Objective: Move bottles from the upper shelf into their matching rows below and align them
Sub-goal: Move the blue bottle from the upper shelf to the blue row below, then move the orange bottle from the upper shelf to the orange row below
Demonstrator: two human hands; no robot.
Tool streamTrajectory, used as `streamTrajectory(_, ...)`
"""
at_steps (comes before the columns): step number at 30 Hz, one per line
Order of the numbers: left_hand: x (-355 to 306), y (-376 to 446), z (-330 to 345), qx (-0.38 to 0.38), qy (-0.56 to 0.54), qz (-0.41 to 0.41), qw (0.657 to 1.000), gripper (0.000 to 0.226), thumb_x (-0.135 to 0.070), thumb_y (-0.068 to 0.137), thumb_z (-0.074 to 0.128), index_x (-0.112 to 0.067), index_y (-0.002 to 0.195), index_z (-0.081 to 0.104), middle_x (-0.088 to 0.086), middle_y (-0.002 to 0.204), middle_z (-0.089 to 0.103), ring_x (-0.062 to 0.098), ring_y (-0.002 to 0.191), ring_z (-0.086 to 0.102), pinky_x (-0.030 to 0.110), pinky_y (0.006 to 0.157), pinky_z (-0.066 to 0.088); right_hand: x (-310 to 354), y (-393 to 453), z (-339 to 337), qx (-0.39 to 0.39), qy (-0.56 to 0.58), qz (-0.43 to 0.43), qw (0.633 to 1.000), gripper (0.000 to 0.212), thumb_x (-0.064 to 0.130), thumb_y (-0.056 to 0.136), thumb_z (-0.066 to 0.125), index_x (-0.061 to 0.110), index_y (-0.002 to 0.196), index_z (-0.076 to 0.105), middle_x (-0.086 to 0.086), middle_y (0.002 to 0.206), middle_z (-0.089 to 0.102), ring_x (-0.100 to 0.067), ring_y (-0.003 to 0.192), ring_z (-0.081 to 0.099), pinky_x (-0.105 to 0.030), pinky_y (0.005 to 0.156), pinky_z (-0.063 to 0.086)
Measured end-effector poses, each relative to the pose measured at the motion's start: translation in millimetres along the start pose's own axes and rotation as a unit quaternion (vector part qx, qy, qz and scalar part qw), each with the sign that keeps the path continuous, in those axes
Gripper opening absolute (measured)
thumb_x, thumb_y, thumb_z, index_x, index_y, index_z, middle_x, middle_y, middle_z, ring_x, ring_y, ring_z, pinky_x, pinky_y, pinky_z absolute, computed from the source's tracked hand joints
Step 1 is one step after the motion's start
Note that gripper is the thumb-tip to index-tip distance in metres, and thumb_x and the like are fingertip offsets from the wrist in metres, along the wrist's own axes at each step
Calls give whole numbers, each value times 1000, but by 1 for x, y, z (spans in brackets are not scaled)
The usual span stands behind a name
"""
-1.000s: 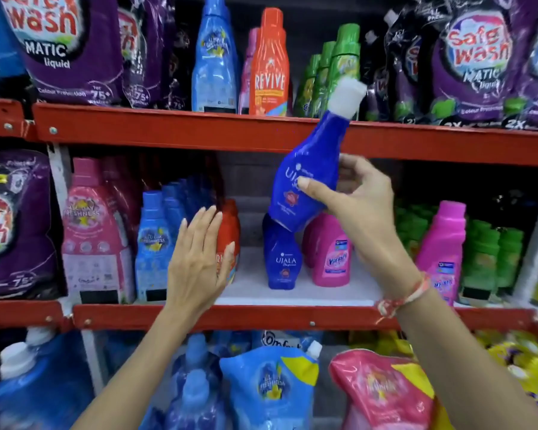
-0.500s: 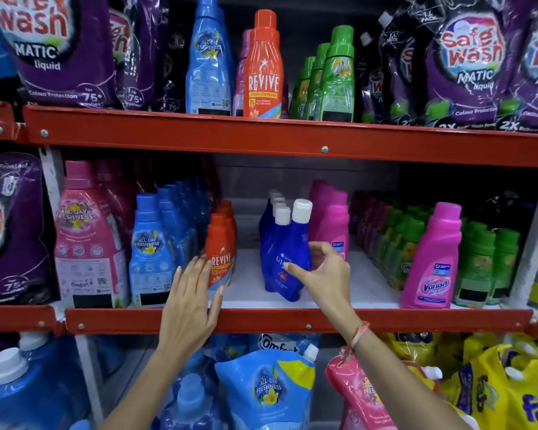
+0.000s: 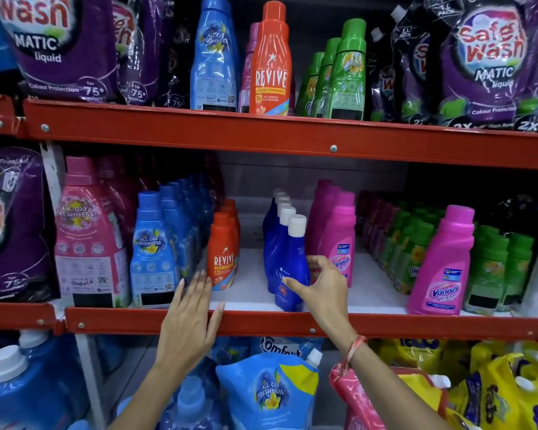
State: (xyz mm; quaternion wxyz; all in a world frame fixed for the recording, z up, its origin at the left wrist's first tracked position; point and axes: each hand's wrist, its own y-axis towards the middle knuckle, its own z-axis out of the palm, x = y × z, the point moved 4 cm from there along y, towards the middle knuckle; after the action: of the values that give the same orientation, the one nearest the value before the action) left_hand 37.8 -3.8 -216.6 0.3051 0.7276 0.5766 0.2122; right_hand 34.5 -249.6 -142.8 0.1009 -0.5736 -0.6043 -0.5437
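On the middle red metal shelf (image 3: 292,322), dark blue plastic bottle with white cap (image 3: 292,268) now standing at the front of its matching blue row, down from the air a second ago. Right hand (image 3: 323,290) curled around its lower body, thumb and fingers loosely spread, easing off or nudging it straight; cannot tell. Left hand (image 3: 190,321) flat, fingers together, over the shelf edge. Likely next: orange Revive bottle (image 3: 271,60) above, wedged between neighbours. Small orange Revive row (image 3: 224,259) below has room in front.
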Motion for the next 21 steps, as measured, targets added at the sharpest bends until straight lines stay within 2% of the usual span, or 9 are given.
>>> streamTrajectory(5, -1, -1, -3, 22, 8, -31, 999, 69, -49, 99, 21, 2, 131, 54, 17, 135, 59, 25, 127, 55, 33, 117, 18, 1, 2, 1, 35, -36, -26, 998, 50, 29, 71, 83, 15, 112, 59, -2, 112, 66, -15, 96, 62, -25, 79, 51)
streamTrajectory(8, -2, -1, -3, 32, 9, -44, 998, 71, -50, 99, 20, 2, 125, 60, 17, 129, 64, 25, 123, 59, 34, 114, 25, 8, 0, -6, 37, -67, -51, 996, 53, 34, 75, 79, 14, 120, 57, 0, 117, 60, -16, 100, 60, -24, 78, 48)
streamTrajectory(11, -3, -2, -4, 38, 13, -53, 998, 71, -50, 99, 20, 2, 121, 63, 17, 125, 66, 25, 120, 61, 34, 112, 28, 36, -1, -26, -44, -80, -117, 989, 43, 37, 82, 72, 17, 118, 59, 3, 114, 57, -13, 99, 59, -23, 77, 47)
streamTrajectory(15, -2, -1, -5, 46, 15, -60, 997, 74, -52, 99, 18, 1, 116, 67, 16, 120, 69, 24, 116, 64, 32, 110, 28, 93, 5, -57, -140, -57, -229, 962, 24, 27, 87, 67, 16, 108, 63, 4, 104, 62, -12, 94, 60, -18, 78, 46)
streamTrajectory(18, -3, -1, -6, 44, 19, -57, 997, 75, -52, 98, 17, 0, 111, 70, 13, 114, 72, 22, 111, 67, 30, 108, 29, 140, 18, -77, -178, -42, -319, 930, 21, 21, 87, 65, 10, 106, 66, -1, 101, 65, -15, 94, 60, -18, 82, 45)
streamTrajectory(21, -2, -1, -5, 32, 19, -56, 998, 74, -53, 98, 19, -2, 107, 72, 12, 111, 74, 21, 107, 69, 27, 110, 26, 184, 40, -95, -202, -21, -361, 910, 25, 21, 87, 62, 7, 108, 65, -5, 104, 65, -19, 98, 60, -22, 87, 47)
